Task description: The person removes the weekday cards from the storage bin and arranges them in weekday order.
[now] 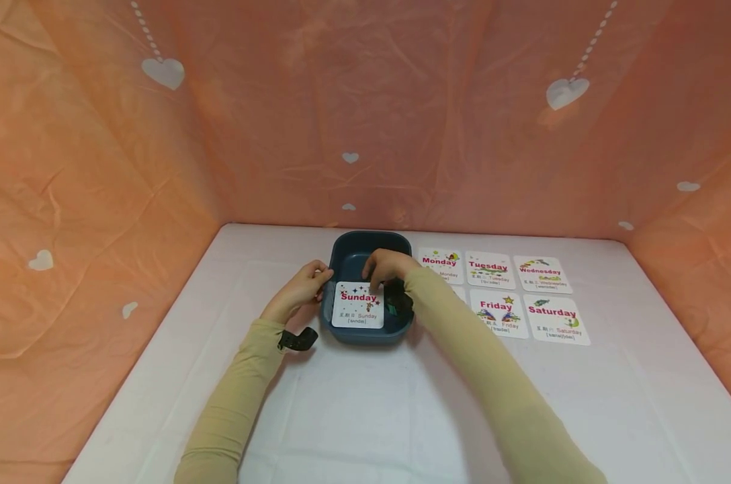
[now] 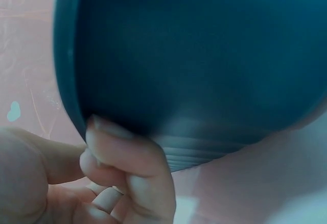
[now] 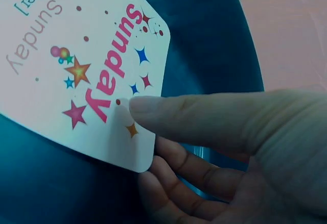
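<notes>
A dark blue rectangular box [image 1: 370, 240] stands on the table, its inside facing up. My left hand [image 1: 299, 290] grips the box's left rim; in the left wrist view a curled finger [image 2: 130, 155] lies at the edge. With its thumb [image 3: 189, 117] on top and fingers underneath, my right hand [image 1: 392, 265] pinches a corner of the white Sunday card [image 1: 358, 316]. This card, printed with stars, lies over the near part of the box, print up. Part of the box's right side is hidden behind the right wrist.
Right of the box, day cards lie in two rows: Monday [image 1: 440, 262], Tuesday [image 1: 489, 269] and Wednesday [image 1: 542, 274] behind, Friday [image 1: 497, 312] and Saturday [image 1: 557, 319] in front. Another card is mostly hidden by the right sleeve. Orange cloth [image 1: 317, 121] with hearts hangs around the white table [image 1: 353, 417].
</notes>
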`<state>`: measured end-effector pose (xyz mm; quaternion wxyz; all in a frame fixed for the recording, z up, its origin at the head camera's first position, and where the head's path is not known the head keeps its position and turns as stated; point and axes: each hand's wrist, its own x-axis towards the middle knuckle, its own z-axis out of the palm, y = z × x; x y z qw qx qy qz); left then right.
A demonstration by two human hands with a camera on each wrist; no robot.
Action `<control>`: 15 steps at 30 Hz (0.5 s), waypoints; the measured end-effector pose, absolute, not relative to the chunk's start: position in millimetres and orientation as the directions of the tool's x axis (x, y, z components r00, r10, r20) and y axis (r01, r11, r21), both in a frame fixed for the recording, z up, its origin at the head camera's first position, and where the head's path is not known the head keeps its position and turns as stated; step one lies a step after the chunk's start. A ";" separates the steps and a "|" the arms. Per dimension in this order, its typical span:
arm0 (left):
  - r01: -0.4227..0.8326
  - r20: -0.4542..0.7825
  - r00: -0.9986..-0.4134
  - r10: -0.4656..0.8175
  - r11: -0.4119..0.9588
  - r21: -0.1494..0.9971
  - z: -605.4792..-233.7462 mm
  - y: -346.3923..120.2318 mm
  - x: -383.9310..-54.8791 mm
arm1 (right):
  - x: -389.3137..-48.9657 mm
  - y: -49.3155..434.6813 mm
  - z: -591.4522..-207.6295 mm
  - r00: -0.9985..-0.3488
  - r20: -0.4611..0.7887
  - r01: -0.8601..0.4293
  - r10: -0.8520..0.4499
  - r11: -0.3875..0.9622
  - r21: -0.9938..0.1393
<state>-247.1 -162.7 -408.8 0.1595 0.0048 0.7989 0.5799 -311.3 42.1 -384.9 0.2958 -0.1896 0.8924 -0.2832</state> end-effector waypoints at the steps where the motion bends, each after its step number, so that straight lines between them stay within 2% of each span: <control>1: -0.177 -0.248 -0.949 0.193 0.326 0.929 -408.6 -162.7 -247.1 | -311.6 42.8 -384.9 -0.752 -0.419 -0.170 -0.509 0.764 -0.622; 11: -0.189 -0.253 -0.951 0.180 0.310 0.932 -407.3 -161.7 -246.6 | -308.4 48.2 -376.4 -0.722 -0.454 -0.149 -0.522 0.759 -0.634; 15: -0.188 -0.253 -0.951 0.180 0.317 0.930 -407.6 -162.5 -246.2 | -305.6 50.2 -368.9 -0.699 -0.442 -0.142 -0.562 0.715 -0.685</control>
